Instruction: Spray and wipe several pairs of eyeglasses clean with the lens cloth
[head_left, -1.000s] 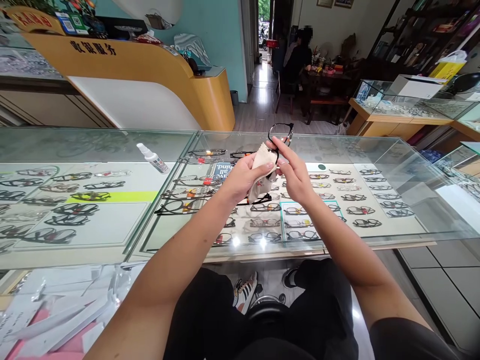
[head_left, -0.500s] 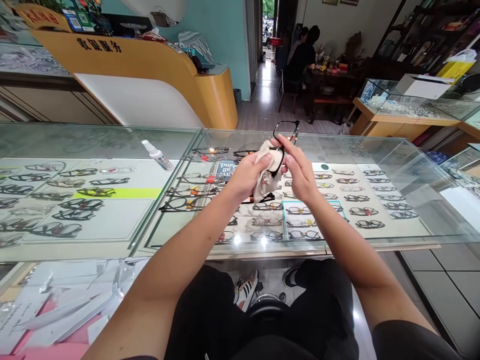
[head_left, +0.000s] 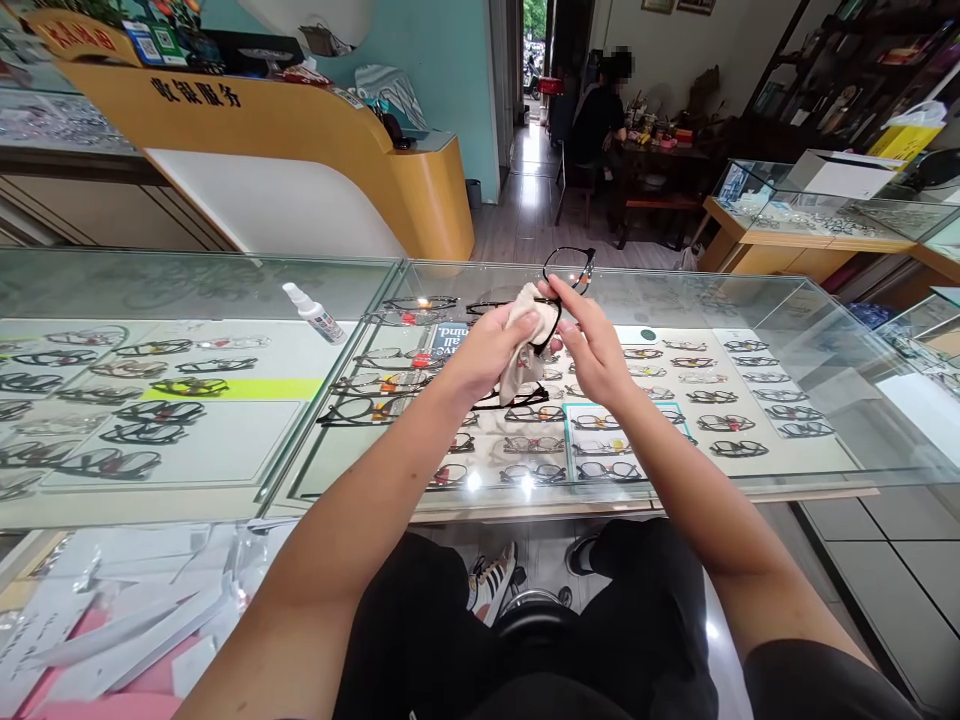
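Above the glass counter, my left hand (head_left: 484, 352) is closed on a pale cleaning cloth (head_left: 525, 372), its thumb pressing the cloth around one lens of a pair of black-framed glasses (head_left: 568, 250). My right hand (head_left: 596, 350) grips the same glasses by the frame near the bridge, fingers pointing up and away. The other lens sticks up beyond the right fingertips. Cloth and fingers hide much of the near lens. Several pairs of glasses lie on the counter top beneath the hands, such as a dark pair (head_left: 371, 408) left of my left wrist.
A white spray bottle (head_left: 315, 312) lies tilted on the glass counter (head_left: 892, 470) at left. Rows of glasses (head_left: 726, 424) sit inside the case. Papers and plastic (head_left: 135, 610) are at lower left. A person (head_left: 596, 120) sits at a table in the background.
Both hands and the glasses have shifted slightly left and down. The cloth's lower end has swung a little left, while both hands keep hold.
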